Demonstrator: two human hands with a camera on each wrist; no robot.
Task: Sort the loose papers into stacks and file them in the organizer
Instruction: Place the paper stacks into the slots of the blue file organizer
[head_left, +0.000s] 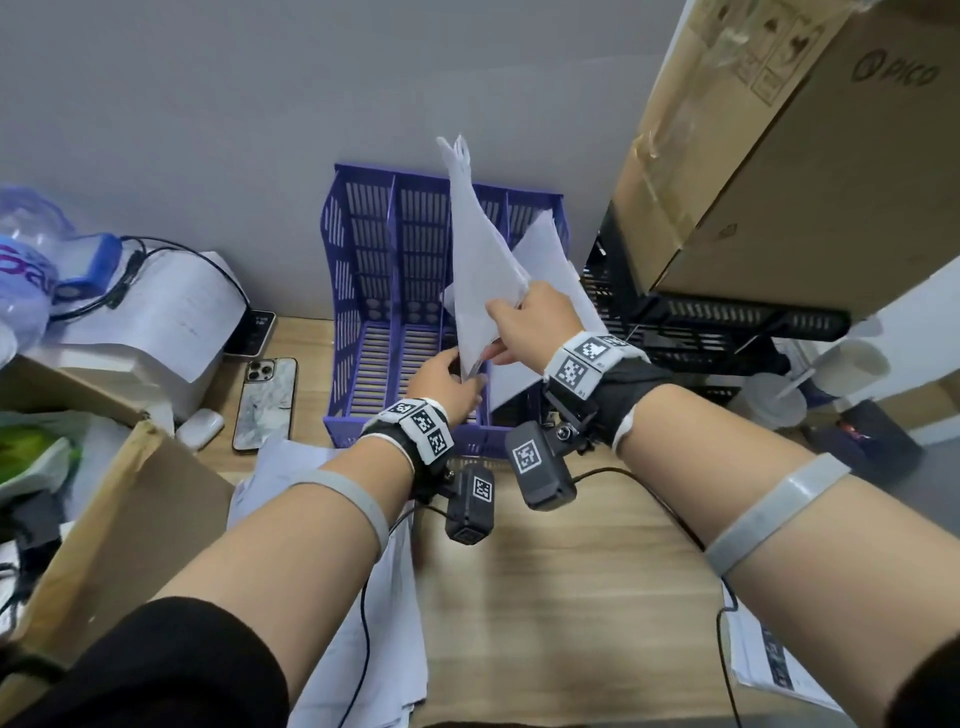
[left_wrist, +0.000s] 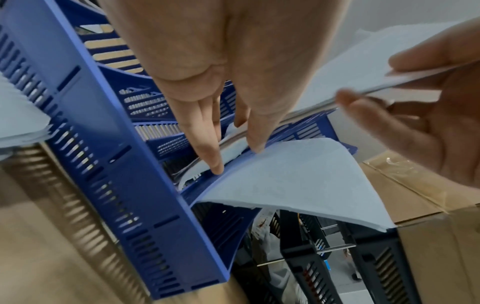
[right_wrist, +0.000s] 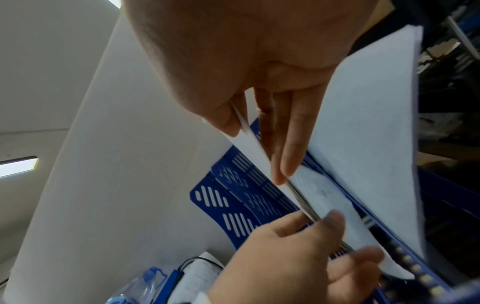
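Purple organizer (head_left: 363, 312) against the wall: a stack of papers (head_left: 480, 270) stands edge-down over its third slot, beside sheets already filed. The right hand (head_left: 530, 327) pinches the stack's upper edge — the left hand (head_left: 447, 382) pinches its lower corner. Likely fault — loose sheets buckle or snag the divider.

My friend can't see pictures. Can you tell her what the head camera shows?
Two hands, left hand and right hand, hold a stack of white papers upright over a purple organizer on a wooden desk. A phone lies left of it.
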